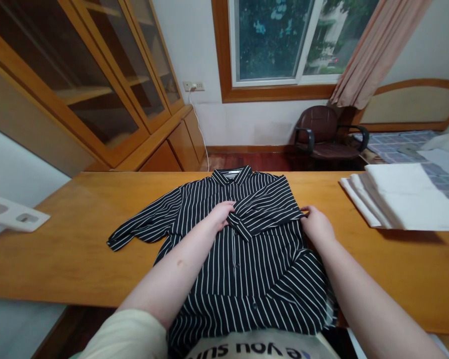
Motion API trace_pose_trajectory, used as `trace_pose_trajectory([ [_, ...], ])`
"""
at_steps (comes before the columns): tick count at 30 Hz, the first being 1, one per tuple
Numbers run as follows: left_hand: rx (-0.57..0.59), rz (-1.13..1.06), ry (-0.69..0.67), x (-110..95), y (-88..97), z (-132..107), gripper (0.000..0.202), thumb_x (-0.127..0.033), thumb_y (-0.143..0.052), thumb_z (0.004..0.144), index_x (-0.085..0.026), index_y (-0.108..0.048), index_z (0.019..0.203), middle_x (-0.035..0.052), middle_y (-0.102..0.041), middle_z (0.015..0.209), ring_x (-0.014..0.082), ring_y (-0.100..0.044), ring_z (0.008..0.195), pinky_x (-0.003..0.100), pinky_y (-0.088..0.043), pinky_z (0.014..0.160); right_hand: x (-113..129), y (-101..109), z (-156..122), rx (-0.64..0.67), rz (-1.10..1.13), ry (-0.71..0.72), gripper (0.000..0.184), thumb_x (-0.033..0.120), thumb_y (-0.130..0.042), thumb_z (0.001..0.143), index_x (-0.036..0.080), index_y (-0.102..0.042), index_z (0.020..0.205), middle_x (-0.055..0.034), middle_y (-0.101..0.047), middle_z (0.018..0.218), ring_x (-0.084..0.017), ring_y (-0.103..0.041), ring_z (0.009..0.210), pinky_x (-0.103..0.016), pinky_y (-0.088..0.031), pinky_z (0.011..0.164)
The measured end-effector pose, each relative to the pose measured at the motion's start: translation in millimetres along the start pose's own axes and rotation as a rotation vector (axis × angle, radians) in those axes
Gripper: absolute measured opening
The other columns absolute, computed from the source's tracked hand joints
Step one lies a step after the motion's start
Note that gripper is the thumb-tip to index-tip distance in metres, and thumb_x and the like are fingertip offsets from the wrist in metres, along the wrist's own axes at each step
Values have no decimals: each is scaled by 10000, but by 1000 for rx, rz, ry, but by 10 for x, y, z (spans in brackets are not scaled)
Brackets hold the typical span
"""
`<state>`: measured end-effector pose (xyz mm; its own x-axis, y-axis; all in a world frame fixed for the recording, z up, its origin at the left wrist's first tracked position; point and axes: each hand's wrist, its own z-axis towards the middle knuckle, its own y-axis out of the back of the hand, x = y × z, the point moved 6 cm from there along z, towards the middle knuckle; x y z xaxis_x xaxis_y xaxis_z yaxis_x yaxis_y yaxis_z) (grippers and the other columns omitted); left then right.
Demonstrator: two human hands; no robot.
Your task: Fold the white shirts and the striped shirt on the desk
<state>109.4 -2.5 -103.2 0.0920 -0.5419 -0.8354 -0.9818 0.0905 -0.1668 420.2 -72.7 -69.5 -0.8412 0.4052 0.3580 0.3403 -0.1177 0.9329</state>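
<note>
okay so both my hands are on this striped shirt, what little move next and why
I'd probably smooth the folded sleeve flat: it crosses the shirt looking slightly rumpled, your left hand at its cuff, your right pinching its outer edge.

The shirt (pixel 224 269) lies across the middle of the tabletop (pixel 78 209), collar (pixel 243 174) at the far edge, one sleeve (pixel 149 217) out to the left, the other folded over the chest — left hand (pixel 222 214) at that folded sleeve's cuff (pixel 241 229), right hand (pixel 318 227) at its outer bend. Over on the right sits a folded stack (pixel 407 194). Beyond the tabletop now: cabinet (pixel 144 127) on the left, window (pixel 273 45) in the back wall, curtain (pixel 381 55) at its right — chair (pixel 322 129) below them, bed (pixel 392 142) behind the stack.
</note>
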Motion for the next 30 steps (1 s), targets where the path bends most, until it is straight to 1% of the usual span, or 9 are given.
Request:
trace_pose_trajectory([
  [3,-21,98,-53,8,70,-40,356,-22,-593,655,-172,-660,971,15,-677,696,116,-608,543,226,-496,545,33,-5,-48,24,-54,73,337,269,-495,776,192,-621,1079,-117,-686,1005,-255,-638,897,-324,-449,698],
  [7,7,207,-191,-1,45,-55,340,-53,-663,666,-169,-636,984,48,-705,879,145,-659,763,250,-514,721,82,-74,-92,80,12,22,350,380,-544,764,198,-617,1053,-101,-697,943,-255,-645,857,-319,-455,671],
  [10,25,290,-258,-28,11,-41,363,-83,-690,676,-166,-616,1022,73,-695,947,174,-665,830,299,-516,780,63,-102,-78,74,14,-27,383,282,-559,730,186,-603,1098,-110,-694,953,-261,-643,872,-313,-446,670],
  [14,-10,273,-258,-76,47,-62,382,-100,-694,691,-160,-612,1059,80,-682,962,177,-665,828,330,-509,817,-30,-79,-52,22,120,0,401,192,-520,725,199,-593,1119,-71,-681,938,-215,-629,840,-287,-442,677],
  [17,7,293,-280,-115,49,-110,395,-91,-672,706,-170,-615,1089,73,-671,1004,170,-654,864,321,-500,842,-64,-18,-46,-44,203,123,419,184,-493,748,214,-584,1155,-43,-645,919,-185,-604,823,-285,-448,722],
  [20,44,365,-349,-148,26,-150,389,-111,-671,712,-193,-629,1090,66,-664,1033,175,-644,903,319,-497,857,-17,34,-63,-94,217,311,315,161,-486,737,218,-657,995,-42,-606,946,-179,-580,856,-293,-448,777],
  [22,74,391,-402,-166,12,-169,366,-136,-666,727,-205,-639,1085,62,-662,1040,178,-641,918,327,-492,872,21,34,-79,-83,199,385,259,146,-474,737,218,-676,882,-42,-595,938,-179,-573,864,-297,-448,790],
  [25,155,324,-405,-167,5,-188,333,-171,-643,762,-199,-630,1094,63,-675,1003,179,-645,902,344,-492,875,74,34,-107,-43,192,431,240,137,-465,747,221,-671,835,-38,-590,927,-175,-574,868,-298,-452,798],
  [30,296,247,-368,-188,18,-247,351,-203,-639,781,-187,-603,1129,69,-679,994,181,-646,909,345,-496,866,148,121,-165,-40,181,483,173,192,-496,782,203,-651,858,-51,-609,949,-179,-578,858,-306,-465,805],
])
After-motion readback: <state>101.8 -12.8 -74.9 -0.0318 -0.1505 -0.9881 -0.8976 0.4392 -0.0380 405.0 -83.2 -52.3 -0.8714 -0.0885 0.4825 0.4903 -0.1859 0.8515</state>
